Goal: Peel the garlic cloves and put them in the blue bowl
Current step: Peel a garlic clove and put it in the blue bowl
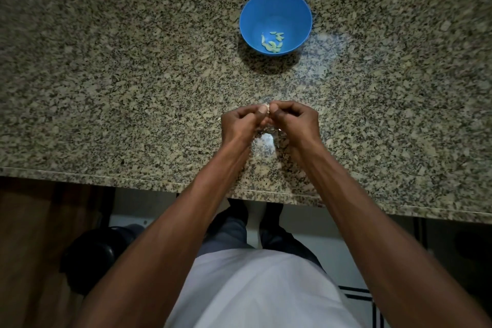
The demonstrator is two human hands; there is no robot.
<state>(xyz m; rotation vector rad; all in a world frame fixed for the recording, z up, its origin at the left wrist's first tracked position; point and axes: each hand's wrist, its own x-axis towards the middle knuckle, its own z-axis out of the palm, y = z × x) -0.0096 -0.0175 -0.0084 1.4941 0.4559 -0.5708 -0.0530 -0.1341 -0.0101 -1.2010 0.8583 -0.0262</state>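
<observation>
From the head camera, a blue bowl (275,21) sits on the far middle part of the counter, well apart from the hands. Several peeled garlic cloves (273,41) lie loose on its floor, gathered toward the near side. Nothing stands between the bowl and the hands.

The work surface is a speckled granite counter (106,74) in tan, grey and black, with a bright glare patch to the right of the bowl and another just below the hands. Its front edge runs across the lower part of the view. Below it show a white shirt (261,290), dark trousers and a pale tiled floor, with a brown wooden panel at the lower left and a dark rounded object beside it, too dim to identify.

The left hand (239,122) and the right hand (295,120) meet over the near middle of the counter, both with fingers curled tightly inward and thumbs pressed toward each other. Between the thumbs and fingertips they pinch a small pale garlic clove (268,108), of which only a sliver shows; the rest is hidden by the fingers. Whether its skin is on or partly off cannot be told.
</observation>
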